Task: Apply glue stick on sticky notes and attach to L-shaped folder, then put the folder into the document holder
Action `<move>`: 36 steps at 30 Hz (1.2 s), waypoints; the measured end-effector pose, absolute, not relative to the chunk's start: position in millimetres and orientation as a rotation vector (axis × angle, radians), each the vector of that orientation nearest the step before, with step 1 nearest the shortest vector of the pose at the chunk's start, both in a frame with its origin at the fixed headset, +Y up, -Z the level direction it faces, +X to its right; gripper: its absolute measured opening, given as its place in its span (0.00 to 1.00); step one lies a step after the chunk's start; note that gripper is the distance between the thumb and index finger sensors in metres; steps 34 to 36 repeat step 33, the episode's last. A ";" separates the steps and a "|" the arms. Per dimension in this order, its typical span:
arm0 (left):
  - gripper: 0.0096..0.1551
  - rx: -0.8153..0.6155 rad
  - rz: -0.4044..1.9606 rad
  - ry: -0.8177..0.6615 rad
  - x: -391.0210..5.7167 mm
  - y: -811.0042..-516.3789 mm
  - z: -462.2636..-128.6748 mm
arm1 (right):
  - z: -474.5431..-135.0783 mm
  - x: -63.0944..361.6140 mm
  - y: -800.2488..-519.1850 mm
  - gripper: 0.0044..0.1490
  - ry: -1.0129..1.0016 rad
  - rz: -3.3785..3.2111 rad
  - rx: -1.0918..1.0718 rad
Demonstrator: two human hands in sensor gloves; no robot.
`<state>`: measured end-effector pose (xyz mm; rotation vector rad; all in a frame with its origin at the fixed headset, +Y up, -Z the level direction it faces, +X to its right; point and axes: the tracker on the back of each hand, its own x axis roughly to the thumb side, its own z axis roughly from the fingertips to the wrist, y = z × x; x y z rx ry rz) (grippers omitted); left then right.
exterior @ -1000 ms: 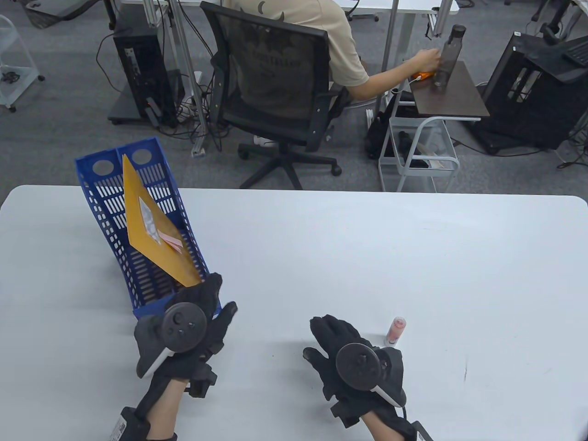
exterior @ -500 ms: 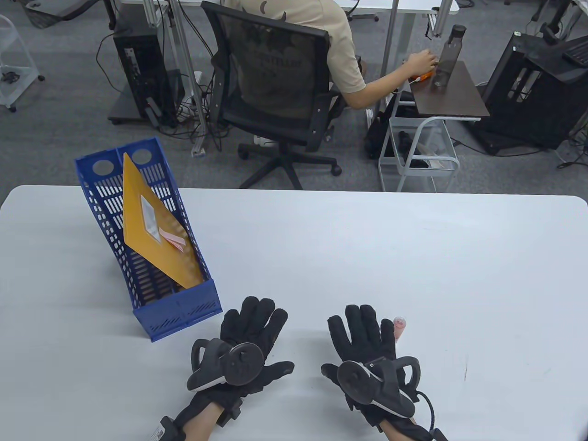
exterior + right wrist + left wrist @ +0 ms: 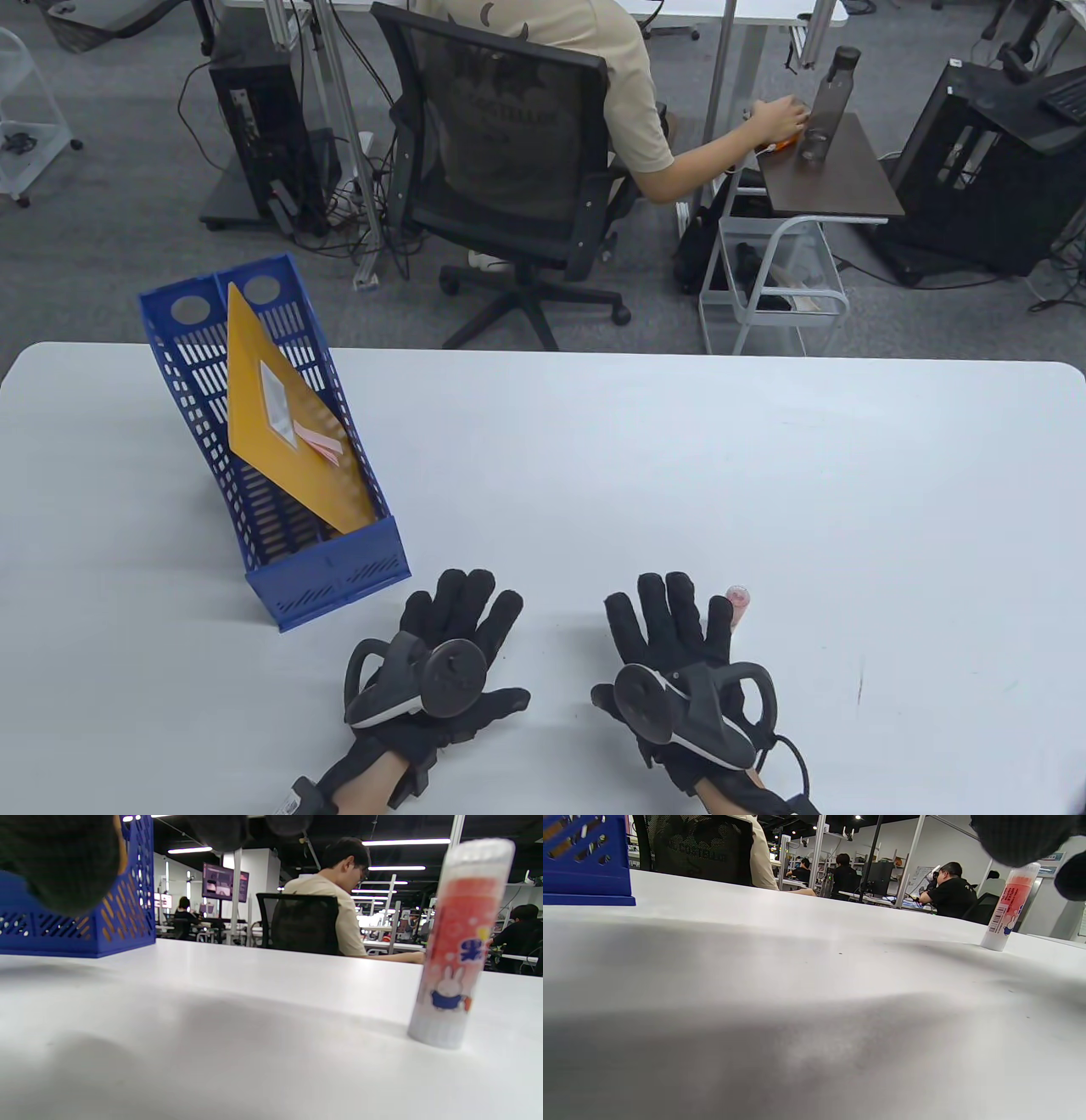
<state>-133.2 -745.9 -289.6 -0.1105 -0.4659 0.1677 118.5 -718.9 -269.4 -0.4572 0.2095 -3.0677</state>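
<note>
Folder [image 3: 288,424] in holder [image 3: 327,577] (tilted), hands flat, empty, beside holder's front.

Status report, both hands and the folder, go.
Left hand and right hand flat on the table, holding nothing. Yellow folder with pink notes sits in the blue document holder. Glue stick upright beside the right fingers. Nothing in the way.

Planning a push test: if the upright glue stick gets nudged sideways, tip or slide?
Likely tips: the glue stick stands upright, tall on a narrow base. Once down, its round body would probably roll on the smooth white table. Looks light, small plastic.
</note>
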 end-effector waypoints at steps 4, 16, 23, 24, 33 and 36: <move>0.61 -0.116 0.152 -0.450 -136.5 -747.1 -291.2 | -269.3 116.4 -719.9 0.63 0.205 -3.061 -0.472; 0.61 -0.148 0.163 -0.407 -144.9 -752.5 -294.5 | -270.1 112.2 -722.5 0.62 0.177 -3.076 -0.515; 0.61 -0.163 0.154 -0.408 -143.2 -752.2 -294.1 | -270.8 112.0 -723.0 0.62 0.170 -3.081 -0.516; 0.61 -0.164 0.153 -0.408 -143.1 -752.2 -294.1 | -270.9 111.7 -723.3 0.62 0.168 -3.080 -0.519; 0.61 -0.175 0.151 -0.403 -142.8 -752.3 -293.9 | -271.1 110.8 -724.1 0.61 0.162 -3.080 -0.528; 0.61 -0.175 0.151 -0.403 -142.8 -752.3 -293.9 | -271.1 110.8 -724.1 0.61 0.162 -3.080 -0.528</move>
